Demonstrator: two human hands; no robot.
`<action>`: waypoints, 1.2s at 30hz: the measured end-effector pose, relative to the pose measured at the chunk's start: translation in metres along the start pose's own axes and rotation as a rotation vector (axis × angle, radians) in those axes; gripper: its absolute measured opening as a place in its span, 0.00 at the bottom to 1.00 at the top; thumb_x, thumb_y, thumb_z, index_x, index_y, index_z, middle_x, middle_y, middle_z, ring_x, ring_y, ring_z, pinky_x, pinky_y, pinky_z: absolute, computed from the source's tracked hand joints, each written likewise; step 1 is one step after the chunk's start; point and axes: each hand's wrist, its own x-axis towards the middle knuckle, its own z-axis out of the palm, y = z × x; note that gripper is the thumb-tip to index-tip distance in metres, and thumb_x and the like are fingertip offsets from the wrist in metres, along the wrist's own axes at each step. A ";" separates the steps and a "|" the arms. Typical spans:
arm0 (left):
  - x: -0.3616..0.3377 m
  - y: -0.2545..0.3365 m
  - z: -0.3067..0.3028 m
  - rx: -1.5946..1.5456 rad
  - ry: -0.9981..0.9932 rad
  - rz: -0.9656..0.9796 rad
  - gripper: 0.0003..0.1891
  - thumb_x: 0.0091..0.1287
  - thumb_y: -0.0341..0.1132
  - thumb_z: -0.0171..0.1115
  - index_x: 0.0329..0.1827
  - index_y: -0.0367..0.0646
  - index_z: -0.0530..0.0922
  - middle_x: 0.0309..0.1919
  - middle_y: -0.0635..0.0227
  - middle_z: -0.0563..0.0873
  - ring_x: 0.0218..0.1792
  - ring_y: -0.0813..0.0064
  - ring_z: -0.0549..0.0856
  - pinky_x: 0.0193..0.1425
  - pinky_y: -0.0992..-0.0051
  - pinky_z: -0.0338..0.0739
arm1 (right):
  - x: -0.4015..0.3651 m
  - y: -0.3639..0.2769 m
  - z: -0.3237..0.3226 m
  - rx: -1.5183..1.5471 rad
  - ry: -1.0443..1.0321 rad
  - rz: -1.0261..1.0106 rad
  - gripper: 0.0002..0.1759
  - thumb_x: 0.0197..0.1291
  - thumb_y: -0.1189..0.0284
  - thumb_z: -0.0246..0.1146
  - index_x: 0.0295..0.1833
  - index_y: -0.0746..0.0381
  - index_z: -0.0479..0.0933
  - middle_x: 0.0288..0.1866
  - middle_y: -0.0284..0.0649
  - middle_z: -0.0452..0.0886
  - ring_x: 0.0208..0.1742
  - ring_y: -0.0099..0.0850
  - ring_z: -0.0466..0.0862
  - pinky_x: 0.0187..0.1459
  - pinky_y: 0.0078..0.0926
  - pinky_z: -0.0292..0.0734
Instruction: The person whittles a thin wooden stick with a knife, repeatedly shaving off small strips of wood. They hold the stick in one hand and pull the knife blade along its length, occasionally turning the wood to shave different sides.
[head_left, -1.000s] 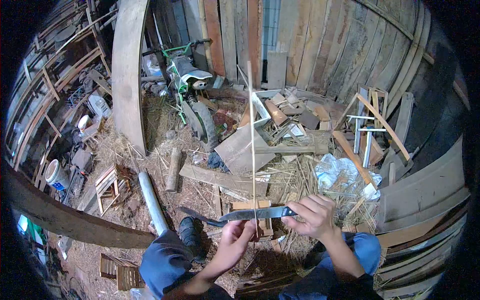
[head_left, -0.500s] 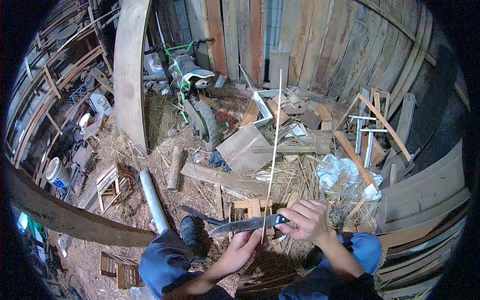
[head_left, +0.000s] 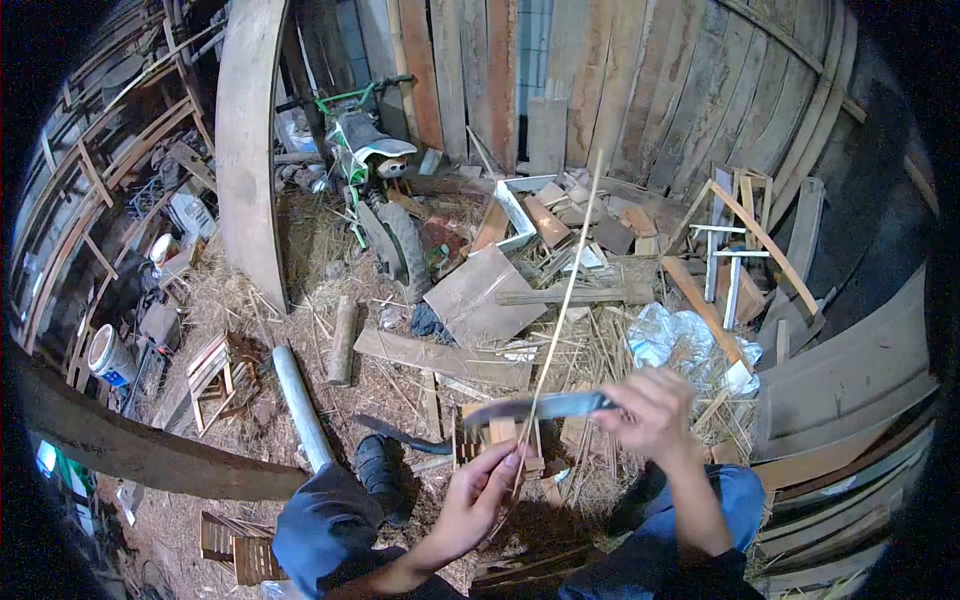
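My left hand point(head_left: 480, 497) is closed around the lower end of a long thin wooden strip point(head_left: 568, 290), which rises tilted slightly to the right. My right hand point(head_left: 652, 415) grips the handle of a knife point(head_left: 540, 405), smeared a little by motion. Its blade points left and crosses the strip just above my left fingers. Below the blade, on the straw-covered ground, sits a small slatted wooden crate point(head_left: 530, 460). A dark curved blade-like piece point(head_left: 400, 434) lies left of it, beside my dark shoe point(head_left: 383, 480).
A grey pole point(head_left: 303, 405) lies by my left knee, with a short log point(head_left: 342, 340) beyond it. Scrap boards point(head_left: 485, 295) and a crumpled white plastic sheet point(head_left: 670, 337) lie ahead. A green-and-white motorbike point(head_left: 370, 150) stands near the plank wall point(head_left: 640, 90). Small crates point(head_left: 240, 545) sit lower left.
My right hand and the knife have moved up along the strip and slightly right. The strip leans further right at its top, and my left hand has shifted a little left.
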 end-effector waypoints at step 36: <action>0.007 -0.024 -0.007 0.163 0.064 0.096 0.09 0.75 0.33 0.54 0.47 0.38 0.81 0.31 0.74 0.84 0.27 0.89 0.76 0.30 0.85 0.69 | 0.004 -0.041 0.026 0.165 -0.001 -0.156 0.16 0.47 0.56 0.72 0.33 0.56 0.82 0.20 0.30 0.72 0.19 0.27 0.74 0.21 0.24 0.65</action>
